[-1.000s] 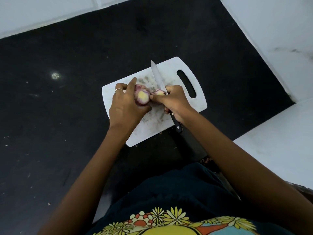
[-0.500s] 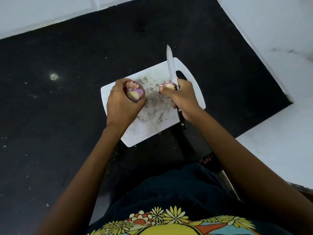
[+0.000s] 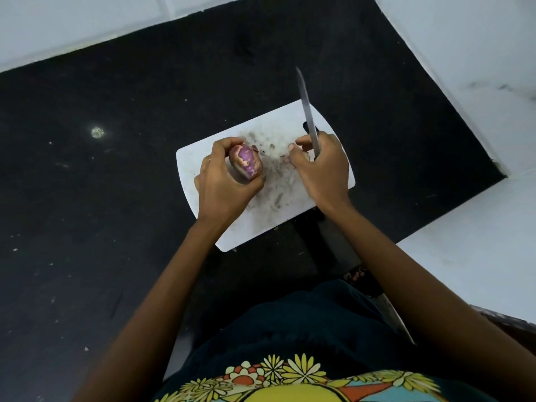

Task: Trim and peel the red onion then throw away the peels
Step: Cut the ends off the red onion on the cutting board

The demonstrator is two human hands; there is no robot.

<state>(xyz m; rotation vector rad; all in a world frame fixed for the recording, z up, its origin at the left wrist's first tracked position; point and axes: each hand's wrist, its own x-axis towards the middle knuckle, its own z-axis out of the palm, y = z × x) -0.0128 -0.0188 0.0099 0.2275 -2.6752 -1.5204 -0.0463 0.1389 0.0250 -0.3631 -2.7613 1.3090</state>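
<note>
Our left hand [image 3: 223, 181] curls round the red onion [image 3: 246, 162] above the white cutting board [image 3: 203, 158] — our right hand [image 3: 322, 166] grips the knife [image 3: 307, 114], blade pointing away, fingertips pinched together.

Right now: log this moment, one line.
left hand: holds red onion | right hand: holds knife | over cutting board | peel partly on

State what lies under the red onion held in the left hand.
Under the red onion, gripped by the left hand, lies the white cutting board, speckled with dark bits. The palm covers the board directly beneath.
</note>
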